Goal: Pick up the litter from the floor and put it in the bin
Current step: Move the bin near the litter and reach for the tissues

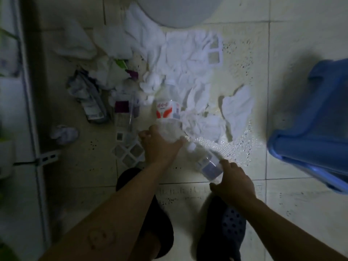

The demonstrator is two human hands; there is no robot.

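Litter covers the tiled floor in front of me: white crumpled tissues [184, 59], a clear bottle with a red and white label [166, 110], grey wrappers [88, 97] and white plastic grid pieces [129, 153]. My left hand [160, 146] grips the clear lower end of the red-labelled bottle. My right hand [233, 182] holds the base of a second clear bottle with a blue-grey label [205, 162], which lies slanted between my hands. The blue bin [310, 132] stands at the right, apart from both hands.
A white round base [177, 12] stands at the top centre. A white shelf frame [28, 110] runs along the left side. My dark slippers [224, 228] stand at the bottom. A small tissue ball [65, 133] lies left of the pile.
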